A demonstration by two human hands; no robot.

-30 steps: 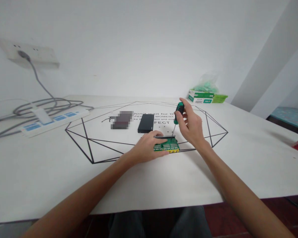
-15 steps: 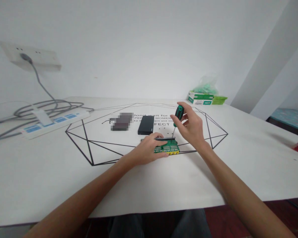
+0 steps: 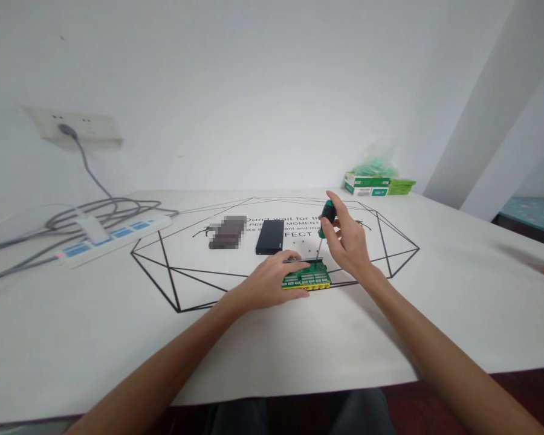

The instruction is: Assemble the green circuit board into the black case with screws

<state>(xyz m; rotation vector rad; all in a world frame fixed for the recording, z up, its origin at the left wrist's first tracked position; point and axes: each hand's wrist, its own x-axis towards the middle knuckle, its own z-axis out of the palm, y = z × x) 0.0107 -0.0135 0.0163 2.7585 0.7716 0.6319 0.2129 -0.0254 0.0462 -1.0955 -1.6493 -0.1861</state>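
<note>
A green circuit board (image 3: 309, 275) with a yellow strip along its near edge lies on the table in front of me. My left hand (image 3: 272, 279) is closed on its left end, thumb at the near side and fingers over the top. My right hand (image 3: 348, 238) grips a green and black screwdriver (image 3: 328, 212) by the handle, its index finger on the handle's top end. The thin shaft points down and its tip meets the board near the far edge. Whether a screw sits under the tip is too small to tell. Just behind the board lies a flat black box (image 3: 270, 236).
A pixelated dark object (image 3: 229, 232) lies left of the black box. At the left are a white power strip (image 3: 113, 239) and coiled grey cables (image 3: 68, 212), with one plugged into a wall socket (image 3: 75, 128). Green and white boxes (image 3: 367, 183) stand at the back right.
The view has tilted slightly, so everything sits a little lower. My right-hand fingers have shifted around the screwdriver handle, while my left hand keeps its hold on the board.
</note>
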